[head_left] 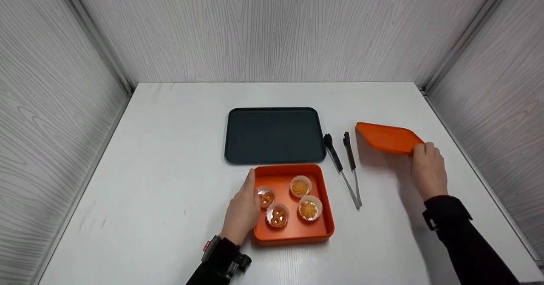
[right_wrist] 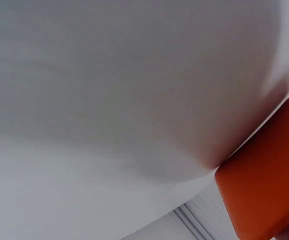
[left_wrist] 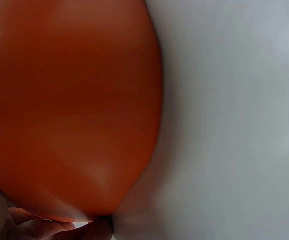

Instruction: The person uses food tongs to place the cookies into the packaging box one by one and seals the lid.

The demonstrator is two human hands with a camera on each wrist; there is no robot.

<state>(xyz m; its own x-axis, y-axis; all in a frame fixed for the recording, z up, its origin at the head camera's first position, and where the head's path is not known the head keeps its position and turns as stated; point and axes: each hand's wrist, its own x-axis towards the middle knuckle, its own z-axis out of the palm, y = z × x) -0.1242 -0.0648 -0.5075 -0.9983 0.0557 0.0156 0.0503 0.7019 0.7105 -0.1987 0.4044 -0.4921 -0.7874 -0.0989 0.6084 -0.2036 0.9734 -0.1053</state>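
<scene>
An orange square box (head_left: 293, 238) sits at the near middle of the table, holding several small cupcakes (head_left: 309, 209) in white paper cups. Some have a yellow swirl and others a glossy brown top (head_left: 277, 218). Along the box's left wall lies my left hand (head_left: 241, 210), fingers extended against its side; the wall fills much of the left wrist view (left_wrist: 74, 100). At the right, my right hand (head_left: 428, 172) pinches the near right corner of an orange lid (head_left: 389, 137), tilted with a shadow below it. The lid's edge also shows in the right wrist view (right_wrist: 264, 175).
A dark rectangular tray (head_left: 274, 136) lies just behind the box. Metal tongs (head_left: 350, 176) with black tips rest spread between box and lid. Grey wood-grain panels (head_left: 272, 30) enclose the white table (head_left: 170, 149) at the back and both sides.
</scene>
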